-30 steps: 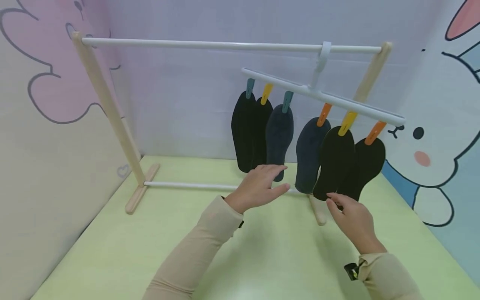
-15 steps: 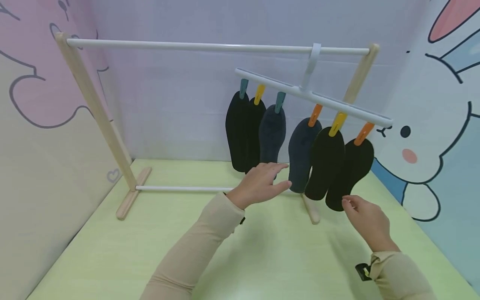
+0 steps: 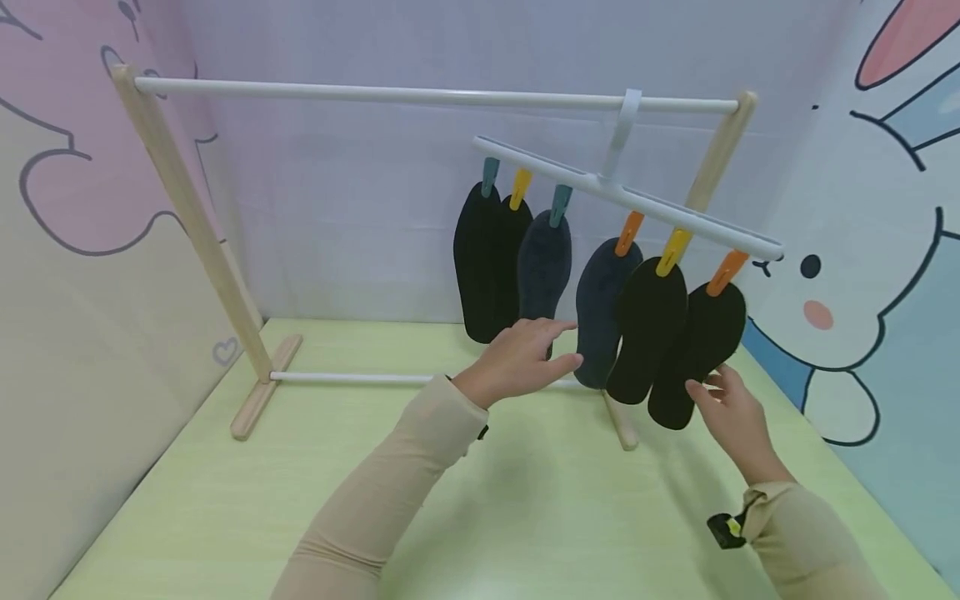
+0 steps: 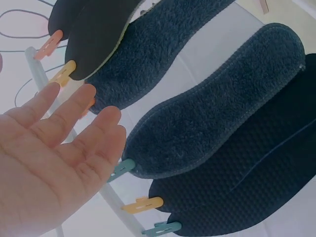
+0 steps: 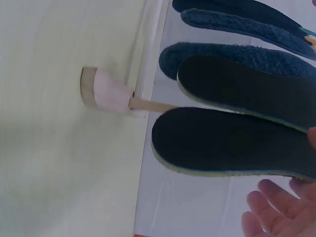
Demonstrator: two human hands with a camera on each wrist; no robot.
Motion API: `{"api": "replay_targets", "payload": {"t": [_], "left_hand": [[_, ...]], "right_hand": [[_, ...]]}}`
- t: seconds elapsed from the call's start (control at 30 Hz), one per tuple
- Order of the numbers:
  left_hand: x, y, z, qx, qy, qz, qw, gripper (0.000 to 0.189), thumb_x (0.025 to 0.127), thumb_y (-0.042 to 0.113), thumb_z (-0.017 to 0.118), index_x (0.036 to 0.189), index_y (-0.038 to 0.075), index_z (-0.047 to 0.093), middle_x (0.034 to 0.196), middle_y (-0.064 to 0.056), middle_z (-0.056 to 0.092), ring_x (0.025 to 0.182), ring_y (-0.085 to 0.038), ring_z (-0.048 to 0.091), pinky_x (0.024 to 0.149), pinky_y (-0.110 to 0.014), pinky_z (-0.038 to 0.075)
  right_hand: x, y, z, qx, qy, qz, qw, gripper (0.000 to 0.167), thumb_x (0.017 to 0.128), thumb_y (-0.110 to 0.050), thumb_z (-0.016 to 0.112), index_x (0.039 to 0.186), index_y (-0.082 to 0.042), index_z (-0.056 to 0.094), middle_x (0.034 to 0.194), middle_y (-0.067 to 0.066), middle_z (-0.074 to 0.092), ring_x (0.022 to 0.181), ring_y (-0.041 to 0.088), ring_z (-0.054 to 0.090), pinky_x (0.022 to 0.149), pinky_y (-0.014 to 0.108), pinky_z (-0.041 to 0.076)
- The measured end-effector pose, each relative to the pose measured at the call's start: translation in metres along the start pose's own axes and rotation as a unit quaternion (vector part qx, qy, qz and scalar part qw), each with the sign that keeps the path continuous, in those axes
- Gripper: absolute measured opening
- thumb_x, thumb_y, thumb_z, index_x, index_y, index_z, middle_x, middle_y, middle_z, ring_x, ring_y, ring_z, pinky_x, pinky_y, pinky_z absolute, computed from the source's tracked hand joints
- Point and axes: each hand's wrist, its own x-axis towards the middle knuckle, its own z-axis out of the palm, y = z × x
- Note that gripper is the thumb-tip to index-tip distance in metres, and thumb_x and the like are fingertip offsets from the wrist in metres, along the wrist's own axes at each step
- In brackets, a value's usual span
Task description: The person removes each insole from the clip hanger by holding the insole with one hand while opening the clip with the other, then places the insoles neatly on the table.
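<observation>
My right hand (image 3: 738,417) is at the lower side of the rightmost black insole (image 3: 697,350), its thumb overlapping the edge in the head view. Loosely spread fingers (image 5: 269,207) show beside that insole in the right wrist view. With nothing in its grasp, my left hand (image 3: 517,358) is held before the fuzzy dark blue insole (image 3: 545,258), palm and relaxed fingers visible in the left wrist view. A second blue insole (image 3: 603,308) and more black ones hang alongside. Teal, yellow and orange clips (image 3: 729,272) attach them all to a white hanger (image 3: 581,176).
The hanger hooks over the white top rail (image 3: 375,90) of a rack with wooden posts (image 3: 198,217). A lower rail (image 3: 360,378) and wooden feet (image 3: 266,387) rest on the pale green table (image 3: 225,517). Cartoon-printed cloth walls (image 3: 847,208) surround it.
The view shifted left-to-right early on. My right hand moved right, then up along the rightmost insole's outer edge, and its fingers opened slightly. The left hand barely moved.
</observation>
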Motion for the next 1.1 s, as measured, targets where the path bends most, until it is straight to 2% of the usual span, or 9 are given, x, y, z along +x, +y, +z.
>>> {"api": "replay_targets", "payload": {"t": [0.1,0.17,0.3,0.4,0.5,0.6,0.77,0.97,1.1], "left_hand": [[-0.003,-0.003,-0.003,-0.002,0.006,0.004,1.0,0.048,0.099,0.03,0.052,0.142,0.009,0.046,0.141,-0.008,0.048,0.127,-0.022,0.046,0.104,-0.039,0.037],[-0.003,-0.003,-0.003,-0.005,0.008,0.006,0.9999,0.048,0.099,0.03,0.052,0.142,0.009,0.046,0.142,-0.008,0.047,0.129,-0.022,0.044,0.104,-0.04,0.036],[-0.003,-0.002,-0.003,-0.005,0.01,0.007,0.9999,0.049,0.099,0.03,0.052,0.142,0.009,0.045,0.143,-0.007,0.046,0.13,-0.022,0.043,0.105,-0.04,0.035],[-0.003,0.0,-0.003,-0.001,0.012,0.011,0.9999,0.049,0.099,0.03,0.053,0.142,0.008,0.046,0.14,-0.008,0.05,0.121,-0.022,0.051,0.102,-0.038,0.039],[-0.003,0.002,-0.004,0.001,0.015,0.014,0.9998,0.049,0.099,0.031,0.053,0.141,0.007,0.047,0.138,-0.009,0.051,0.119,-0.023,0.052,0.101,-0.039,0.04],[-0.004,0.003,-0.006,-0.002,0.022,0.013,0.9997,0.048,0.099,0.03,0.053,0.14,0.007,0.047,0.139,-0.009,0.05,0.123,-0.024,0.05,0.102,-0.04,0.038],[-0.005,0.003,-0.01,-0.005,0.04,0.018,0.9991,0.047,0.098,0.03,0.053,0.14,0.007,0.047,0.14,-0.008,0.049,0.126,-0.024,0.047,0.104,-0.039,0.036],[-0.008,0.007,-0.013,-0.014,0.069,0.038,0.9968,0.045,0.098,0.027,0.054,0.138,0.007,0.049,0.139,-0.007,0.051,0.127,-0.023,0.047,0.103,-0.037,0.037],[-0.01,0.011,-0.014,-0.03,0.092,0.064,0.9932,0.043,0.098,0.023,0.054,0.136,0.004,0.05,0.137,-0.008,0.052,0.125,-0.022,0.048,0.103,-0.035,0.037]], "right_hand": [[0.002,-0.006,0.006,0.051,0.029,0.015,0.9981,0.056,0.102,-0.036,0.042,0.137,0.007,0.038,0.124,0.034,0.05,0.112,0.044,0.048,0.086,0.054,0.041],[0.002,-0.009,0.008,0.066,0.05,0.028,0.9962,0.051,0.101,-0.036,0.043,0.13,0.006,0.047,0.118,0.029,0.057,0.103,0.031,0.055,0.082,0.045,0.042],[-0.001,-0.014,0.013,0.082,0.091,0.038,0.9917,0.037,0.1,-0.028,0.049,0.111,0.005,0.06,0.086,-0.003,0.068,0.076,-0.003,0.05,0.069,0.026,0.04],[-0.003,-0.018,0.017,0.092,0.107,0.03,0.9895,0.03,0.099,-0.023,0.051,0.104,0.005,0.061,0.078,-0.017,0.06,0.068,-0.014,0.044,0.066,0.018,0.039],[-0.006,-0.024,0.024,0.106,0.103,0.01,0.9889,0.026,0.099,-0.016,0.052,0.104,0.008,0.06,0.082,-0.002,0.067,0.069,-0.015,0.045,0.068,0.015,0.039],[-0.008,-0.033,0.031,0.117,0.072,-0.014,0.9904,0.024,0.099,-0.011,0.052,0.104,0.011,0.058,0.089,0.015,0.068,0.07,-0.013,0.047,0.071,0.016,0.041],[-0.014,-0.052,0.041,0.122,0.027,-0.056,0.9905,0.018,0.099,-0.006,0.052,0.101,0.011,0.058,0.09,0.018,0.066,0.074,-0.009,0.051,0.076,0.021,0.044],[-0.023,-0.067,0.048,0.097,0.036,-0.14,0.9847,0.008,0.094,0.004,0.056,0.093,0.01,0.062,0.087,0.021,0.068,0.08,0.015,0.062,0.076,0.032,0.05],[-0.027,-0.076,0.052,0.093,0.037,-0.165,0.9812,0.005,0.092,0.006,0.057,0.089,0.008,0.061,0.081,0.018,0.067,0.077,0.024,0.063,0.072,0.036,0.05]]}}
